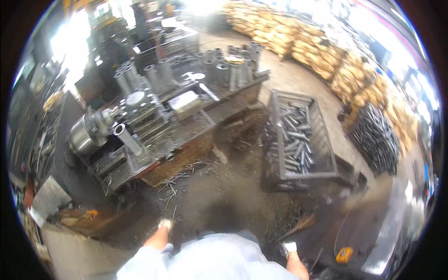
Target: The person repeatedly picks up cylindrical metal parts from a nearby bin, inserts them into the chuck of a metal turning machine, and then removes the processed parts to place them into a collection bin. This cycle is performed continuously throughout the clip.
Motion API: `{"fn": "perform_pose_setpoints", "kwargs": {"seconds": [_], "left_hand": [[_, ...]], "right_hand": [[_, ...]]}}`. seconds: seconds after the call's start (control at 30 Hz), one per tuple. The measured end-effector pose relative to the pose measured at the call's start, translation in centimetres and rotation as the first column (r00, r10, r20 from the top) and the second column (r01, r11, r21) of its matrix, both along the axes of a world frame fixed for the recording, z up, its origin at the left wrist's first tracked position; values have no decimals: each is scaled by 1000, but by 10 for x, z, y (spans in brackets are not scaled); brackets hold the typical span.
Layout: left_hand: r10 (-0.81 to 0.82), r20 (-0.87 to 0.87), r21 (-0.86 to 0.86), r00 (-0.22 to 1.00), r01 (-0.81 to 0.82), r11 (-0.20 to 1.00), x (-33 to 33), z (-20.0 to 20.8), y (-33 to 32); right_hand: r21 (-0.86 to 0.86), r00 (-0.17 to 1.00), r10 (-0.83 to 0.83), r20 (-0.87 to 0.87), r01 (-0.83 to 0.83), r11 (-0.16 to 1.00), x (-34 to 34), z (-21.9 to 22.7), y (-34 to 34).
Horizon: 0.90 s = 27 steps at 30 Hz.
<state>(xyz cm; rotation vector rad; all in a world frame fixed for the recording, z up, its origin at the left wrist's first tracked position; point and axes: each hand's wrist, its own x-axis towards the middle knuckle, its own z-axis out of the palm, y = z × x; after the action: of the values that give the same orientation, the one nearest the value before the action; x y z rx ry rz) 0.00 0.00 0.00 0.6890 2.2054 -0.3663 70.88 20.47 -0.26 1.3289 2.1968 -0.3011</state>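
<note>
My left hand (164, 225), in what looks like a white glove, hangs low over the dark floor in front of the lathe. On the other side of my body, my right hand (289, 248) also shows white, level with my waist. Both are small and smeared, so their fingers and anything in them do not show. Ahead on the left stands the lathe, with its round steel chuck (88, 133). A metal tube (128, 140) lies tilted on the machine near the chuck. Several upright metal tubes (235, 72) stand at the bench's far end.
A dark crate (305, 176) of loose metal pieces (295, 137) sits right of the lathe. Beyond it are a heaped bin of dark rods (375, 137) and stacked yellowish sacks (322, 51). Metal shavings (173, 182) litter the floor. A yellow object (344, 255) rests at lower right.
</note>
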Motion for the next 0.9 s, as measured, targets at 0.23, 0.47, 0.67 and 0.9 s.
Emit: {"fn": "perform_pose_setpoints", "kwargs": {"seconds": [0.23,0.47,0.67,0.9], "left_hand": [[255,310,-102,916,-235,967,88,37,-63],[646,126,204,753,-657,726,47,119,23],[798,65,512,600,-706,489,4,177,41],[963,217,770,-162,-578,-271,-106,172,-117]], "right_hand": [[-529,814,-506,-286,306,792,-42,-28,137],[-441,930,182,-318,-315,840,-221,6,363],[-271,719,194,-667,-476,837,-485,198,363],[77,288,349,-892,-664,744,-642,362,308]]}}
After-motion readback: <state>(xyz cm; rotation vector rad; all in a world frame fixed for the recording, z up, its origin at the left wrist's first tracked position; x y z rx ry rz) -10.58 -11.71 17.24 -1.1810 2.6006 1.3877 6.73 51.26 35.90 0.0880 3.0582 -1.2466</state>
